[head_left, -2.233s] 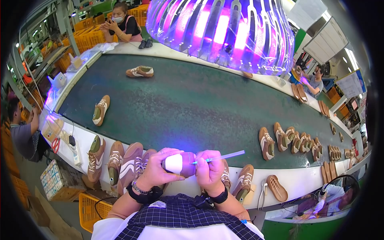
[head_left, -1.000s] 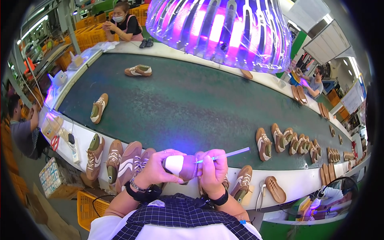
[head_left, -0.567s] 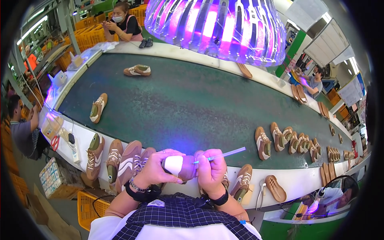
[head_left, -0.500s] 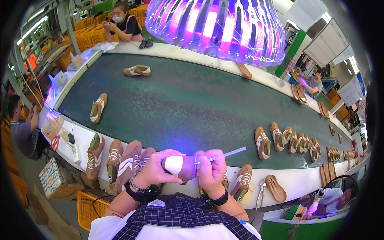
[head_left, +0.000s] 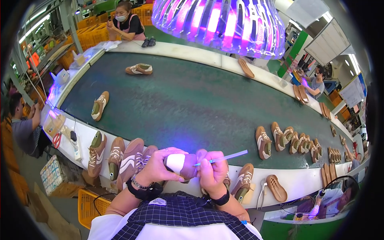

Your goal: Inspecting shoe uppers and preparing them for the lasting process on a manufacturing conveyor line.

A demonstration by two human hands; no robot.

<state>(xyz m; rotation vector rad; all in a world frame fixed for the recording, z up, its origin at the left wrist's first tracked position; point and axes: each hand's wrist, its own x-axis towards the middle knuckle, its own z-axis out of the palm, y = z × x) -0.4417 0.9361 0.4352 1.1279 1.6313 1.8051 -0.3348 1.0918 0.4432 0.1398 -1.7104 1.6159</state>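
Note:
Near the front edge of the table my left hand (head_left: 157, 170) grips a brown shoe (head_left: 189, 167) with a white panel, its fingers and thumb closed round it. Pinched in my right hand (head_left: 213, 173) is a thin pale-blue pen-like stick (head_left: 232, 155). Its narrow tip meets the shoe's brown side, and the back end points up to the right. Part of the shoe is hidden behind my fingers. Left of my left hand stand brown lace-up sneakers (head_left: 132, 160) with white stripes. Another sneaker (head_left: 243, 181) rests right of my right hand.
A green conveyor belt (head_left: 172, 106) carries more sneakers (head_left: 263, 142). Pliers (head_left: 262, 194) and a loose brown sole (head_left: 277, 188) lie front right; red scissors (head_left: 57, 140) lie left. A purple-lit lamp (head_left: 224, 28) hangs overhead. A co-worker (head_left: 130, 26) leans at the far edge.
The stick's tip has shifted slightly on the shoe. Both hands keep their hold and nearly the same place. The whole view has moved a little.

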